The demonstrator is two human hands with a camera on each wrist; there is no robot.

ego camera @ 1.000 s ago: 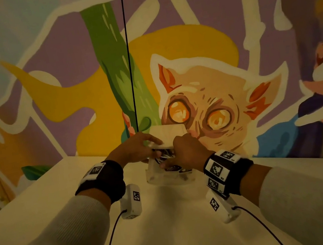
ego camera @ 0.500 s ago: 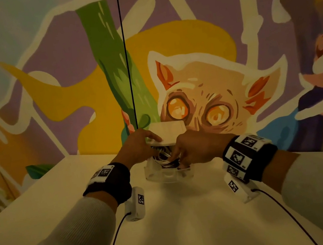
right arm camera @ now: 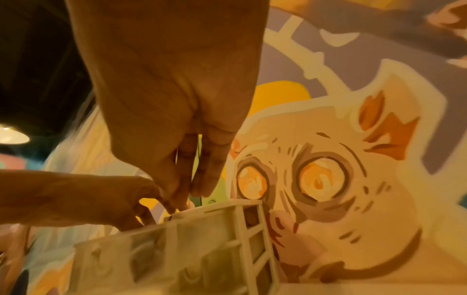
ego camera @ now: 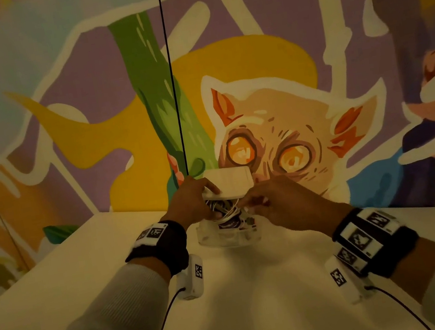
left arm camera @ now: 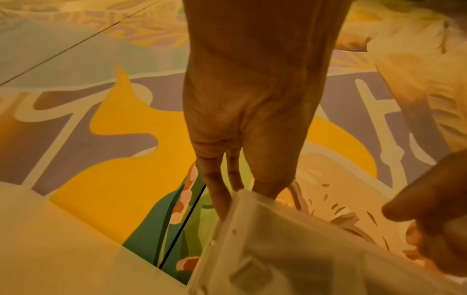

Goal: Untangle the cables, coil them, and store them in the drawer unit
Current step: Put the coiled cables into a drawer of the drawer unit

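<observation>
Left hand [ego camera: 192, 202] grips the drawer unit [ego camera: 227, 185]; right hand [ego camera: 270, 202] pinches cables [ego camera: 225, 212], I think; loops may snag or spill.

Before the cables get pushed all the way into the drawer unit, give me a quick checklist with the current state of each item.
1. Left hand steadying the drawer unit: ok, its fingers grip the white top panel.
2. Right hand at the cables: ok, it is at the bundle, though the grip itself is hidden.
3. Cables fully inside: not ok, white loops bulge out under the top panel.
4. Cables coiled neatly: cannot tell, the bundle is blurred.
5. Unit resting on the table: ok.
6. Room left inside the compartment: cannot tell.
</observation>
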